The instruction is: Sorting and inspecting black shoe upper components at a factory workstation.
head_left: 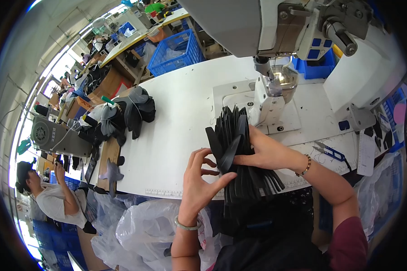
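Note:
A thick bundle of thin, flat black pieces (pixel 253 178) stands fanned out at the near edge of the white table, in front of the sewing machine. My right hand (pixel 271 151) is closed round its right side, thumb across the front. One piece (pixel 229 153) leans out at an angle from the others near that thumb. At the bundle's left edge is my left hand (pixel 199 176), fingers curled toward the far side and thumb laid on the front. Its fingertips are partly hidden behind the pieces. The material of the pieces cannot be made out.
The sewing machine (pixel 280 97) rises beyond my hands. Blue-handled thread snips (pixel 332 152) lie at right. Tied dark bundles (pixel 138 108) sit at the table's left. A blue crate (pixel 176 52) stands behind; plastic bags (pixel 147 228) hang below the near edge. A co-worker (pixel 56 198) is at far left.

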The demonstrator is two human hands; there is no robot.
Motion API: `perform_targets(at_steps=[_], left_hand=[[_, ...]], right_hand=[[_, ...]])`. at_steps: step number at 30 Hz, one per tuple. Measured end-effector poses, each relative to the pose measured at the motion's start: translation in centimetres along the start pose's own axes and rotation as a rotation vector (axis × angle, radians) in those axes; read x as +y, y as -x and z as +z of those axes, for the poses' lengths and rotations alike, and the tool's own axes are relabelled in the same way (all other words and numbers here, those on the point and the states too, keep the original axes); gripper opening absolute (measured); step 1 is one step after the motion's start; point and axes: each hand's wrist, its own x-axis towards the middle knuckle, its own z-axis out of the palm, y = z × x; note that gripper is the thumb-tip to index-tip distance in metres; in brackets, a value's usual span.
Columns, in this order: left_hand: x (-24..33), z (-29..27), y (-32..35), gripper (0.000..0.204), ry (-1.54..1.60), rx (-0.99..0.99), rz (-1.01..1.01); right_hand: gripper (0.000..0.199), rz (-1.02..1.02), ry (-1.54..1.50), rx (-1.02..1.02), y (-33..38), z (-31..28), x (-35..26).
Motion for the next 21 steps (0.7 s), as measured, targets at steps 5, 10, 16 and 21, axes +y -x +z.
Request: perform_targets(at_steps=[5, 10, 16, 21], left_hand=[[0.9, 0.2, 0.3, 0.039, -0.156, 0.021, 0.007], [-1.7, 0.4, 0.7, 0.024, 0.111, 0.221, -0.057], [-5.7, 2.4, -0.6, 0.057, 0.305, 0.19, 0.139], [-5.5, 0.9, -2.1, 0.083, 0.384, 0.009, -0.005]], right_hand=[[0.07, 0.074, -0.341, 0.082, 0.2, 0.3, 0.1], [0.063, 0.124, -0.504, 0.082, 0.3, 0.4, 0.5], [0.058, 0.067, -0.543, 0.175, 0.4, 1.2, 0.3], [0.062, 0.099, -0.447, 0.073, -0.7, 0.3, 0.4]])
